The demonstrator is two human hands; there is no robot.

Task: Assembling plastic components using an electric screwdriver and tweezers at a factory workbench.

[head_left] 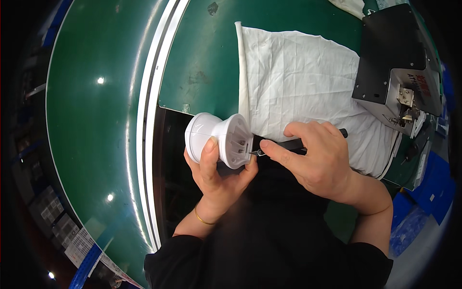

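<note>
My left hand [216, 185] is wrapped around a white plastic housing [202, 137], narrow at its waist and flared at both ends. Its open end faces right and shows ribs and small dark slots inside. In my right hand [320, 159] is a slim black-handled tool [291, 144] with a small pointed metal tip; its exact kind is hard to make out. That tip is at the right rim of the housing, close to my left fingertips. My right index finger and thumb press along the handle, whose back end sticks out past the knuckles.
A white cloth [298, 72] lies on the green table [202, 58] beyond my hands. At the right stands a black and silver machine [394, 58] with metal fittings. Left of a bright metal rail [149, 96] runs a wide green surface [91, 130]. Blue bins [428, 188] sit lower right.
</note>
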